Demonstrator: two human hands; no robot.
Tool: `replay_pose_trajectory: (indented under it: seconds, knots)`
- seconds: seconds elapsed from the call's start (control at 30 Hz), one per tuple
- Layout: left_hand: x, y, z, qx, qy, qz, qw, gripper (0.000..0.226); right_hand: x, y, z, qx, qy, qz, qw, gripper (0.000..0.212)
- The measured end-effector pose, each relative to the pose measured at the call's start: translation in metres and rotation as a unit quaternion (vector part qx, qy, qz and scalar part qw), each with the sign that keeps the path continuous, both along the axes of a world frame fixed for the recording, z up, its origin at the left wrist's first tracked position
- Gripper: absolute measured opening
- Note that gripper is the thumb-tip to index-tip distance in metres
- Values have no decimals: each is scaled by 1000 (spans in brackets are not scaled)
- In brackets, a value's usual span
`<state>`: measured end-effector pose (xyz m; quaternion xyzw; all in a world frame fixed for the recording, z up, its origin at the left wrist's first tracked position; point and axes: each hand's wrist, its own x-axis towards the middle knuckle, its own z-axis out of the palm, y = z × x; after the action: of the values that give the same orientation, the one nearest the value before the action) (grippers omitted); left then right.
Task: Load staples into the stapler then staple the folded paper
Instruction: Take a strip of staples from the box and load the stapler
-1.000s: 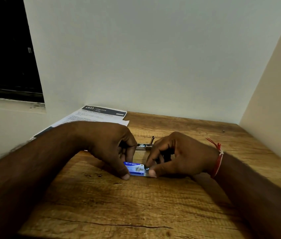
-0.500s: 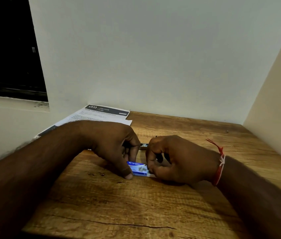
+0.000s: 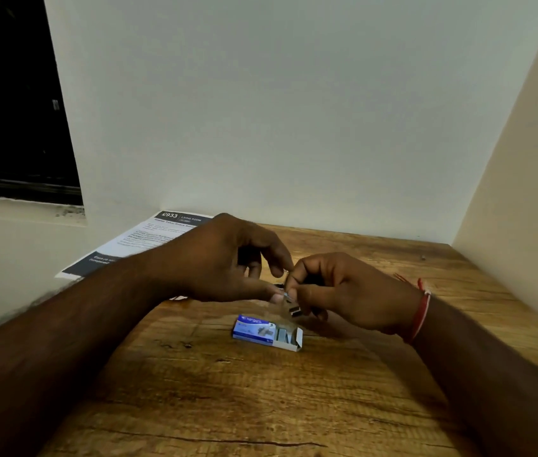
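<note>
A small blue staple box (image 3: 254,327) lies on the wooden desk (image 3: 228,390), its right end open with staple strips showing inside. Just above it both hands meet on a strip of staples (image 3: 292,306). My right hand (image 3: 343,291) pinches the strip, and the thumb and forefinger of my left hand (image 3: 224,262) touch its upper end. The stapler is almost fully hidden behind the hands; only a dark sliver shows between them. The printed paper (image 3: 148,239) lies at the back left of the desk, partly under my left forearm.
White walls close the desk in at the back and on the right. A dark window opening (image 3: 10,94) sits at the upper left above a ledge. A red thread band (image 3: 421,311) circles my right wrist.
Both hands have lifted off the staple box, which now lies alone with its end open. A staple strip has come out and is held above it.
</note>
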<state>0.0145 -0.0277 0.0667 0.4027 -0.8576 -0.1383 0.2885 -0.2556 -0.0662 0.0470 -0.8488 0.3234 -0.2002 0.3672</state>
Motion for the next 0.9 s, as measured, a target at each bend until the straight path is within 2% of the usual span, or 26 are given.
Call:
replay_pose_trajectory:
  seconds: [0.1,0.2,0.37,0.43,0.53,0.63,0.7,0.9]
  knots:
    - [-2,-2,-3,-61,32,-25,997,24,1,-2,-1,123,-78,-1,989,12]
    - [-8,-5,-8,-75,70,-31,994,16,3,-3,-2,245,-162,18,956,11]
    - [-14,-7,-15,-29,153,7,988,8,1,-8,-2,278,-223,19,934,12]
    - [-17,-10,-18,23,213,45,976,6,2,-9,-3,239,-259,-20,936,18]
    - [-19,-16,-23,132,307,82,939,7,1,-11,-4,92,-303,-81,945,20]
    - [-21,-21,-30,198,344,94,913,12,0,-7,-5,-49,-255,-93,961,30]
    - [-25,-20,-31,228,365,90,898,14,2,-6,-8,-119,-204,-110,965,27]
    - [-28,-20,-33,277,422,88,858,18,4,-11,-13,-220,-161,-124,954,26]
